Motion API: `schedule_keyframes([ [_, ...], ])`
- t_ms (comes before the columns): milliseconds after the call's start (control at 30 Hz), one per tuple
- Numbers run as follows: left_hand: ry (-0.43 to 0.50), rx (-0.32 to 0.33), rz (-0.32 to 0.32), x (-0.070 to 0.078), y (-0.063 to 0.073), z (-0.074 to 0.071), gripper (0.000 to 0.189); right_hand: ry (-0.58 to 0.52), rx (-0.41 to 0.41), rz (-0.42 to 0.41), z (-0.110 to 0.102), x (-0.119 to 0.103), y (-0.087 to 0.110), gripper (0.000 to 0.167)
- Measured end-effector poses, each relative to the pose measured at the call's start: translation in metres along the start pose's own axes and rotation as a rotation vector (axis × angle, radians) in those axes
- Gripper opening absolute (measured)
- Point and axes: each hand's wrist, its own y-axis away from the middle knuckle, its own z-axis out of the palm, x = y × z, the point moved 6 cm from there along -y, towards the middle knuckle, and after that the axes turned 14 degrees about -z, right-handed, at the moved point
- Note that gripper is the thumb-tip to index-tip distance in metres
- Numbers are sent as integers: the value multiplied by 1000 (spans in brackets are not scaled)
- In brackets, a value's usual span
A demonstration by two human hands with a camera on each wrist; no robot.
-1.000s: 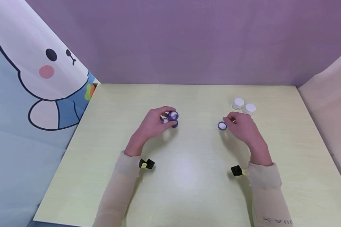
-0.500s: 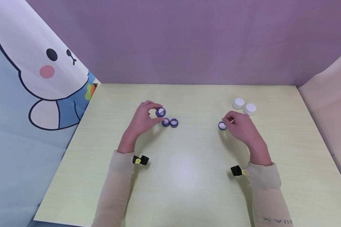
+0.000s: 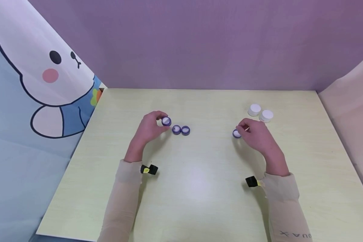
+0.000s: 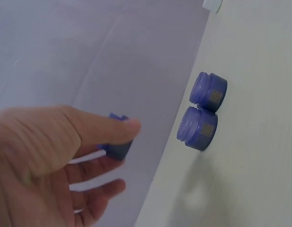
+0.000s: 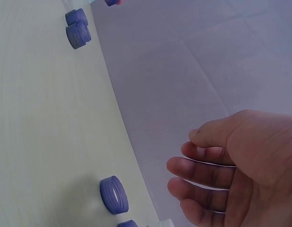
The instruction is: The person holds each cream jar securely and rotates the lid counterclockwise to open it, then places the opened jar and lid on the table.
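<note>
My left hand (image 3: 149, 128) pinches a small purple jar (image 3: 166, 121) between thumb and fingers, raised above the table in the left wrist view. Just to its right, two more purple jars (image 3: 180, 130) stand side by side, with open threaded necks (image 4: 187, 124) and a small label on each. My right hand (image 3: 255, 134) hovers with loosely bent fingers and nothing in them. By its fingertips in the head view lies a purple lid (image 3: 236, 134) with a pale inside; in the right wrist view the ring-shaped lid (image 5: 114, 195) sits below the hand, a second purple piece (image 5: 128, 223) cut off beneath.
Two white round-topped containers (image 3: 260, 113) stand behind the right hand on the pale wooden table (image 3: 196, 201). A purple cloth wall (image 3: 199, 43) rises at the table's back edge. Cloth with a cartoon animal (image 3: 57, 77) hangs at the left, a pale one at the right.
My left hand has moved left with its jar, away from the two standing jars, which now show fully. The right hand has stayed almost still.
</note>
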Motion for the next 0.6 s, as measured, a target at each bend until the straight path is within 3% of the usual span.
schedule_keyframes([
  [233,-73,35,-19,-6,-4,2,43,7,1,-2,0,1,0,21],
  [600,-90,21,-84,-15,-8,10,40,2,-3,7,0,1,-1,21],
])
